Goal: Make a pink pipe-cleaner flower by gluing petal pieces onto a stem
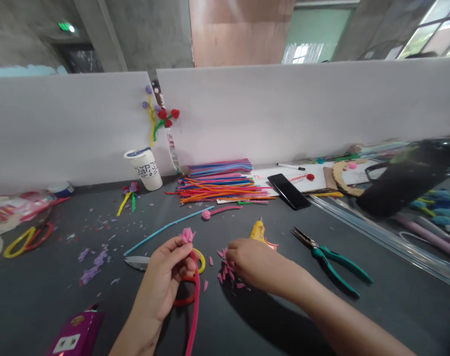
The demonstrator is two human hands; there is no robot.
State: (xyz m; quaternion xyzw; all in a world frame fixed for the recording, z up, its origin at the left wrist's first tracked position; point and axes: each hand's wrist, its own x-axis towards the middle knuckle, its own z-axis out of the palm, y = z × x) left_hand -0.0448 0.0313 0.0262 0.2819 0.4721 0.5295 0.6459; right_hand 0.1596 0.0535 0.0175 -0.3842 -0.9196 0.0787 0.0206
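Between the thumb and fingers of my left hand (167, 277) is a pipe-cleaner flower (188, 235) with a pink petalled head. Its long pink stem (196, 301) hangs down past the palm toward the front edge. Under and behind this hand lie scissors (138, 262) with yellow and red handles, partly covered. My right hand (252, 262) reaches down to a small pile of pink cut petals (228, 272), fingers curled together at its edge. Whatever its fingertips pinch is hidden. Just beyond it rests a yellow glue gun (259, 230), partly hidden.
Green-handled pliers (336, 262) lie at right, near a black phone (289, 191). Bundled pipe cleaners (221, 187) lie at the back beside a paper cup (145, 169). Purple scraps (95, 264), a purple box with a socket (76, 333) and other scissors (28, 241) are at left. A dark bottle (406, 175) stands right.
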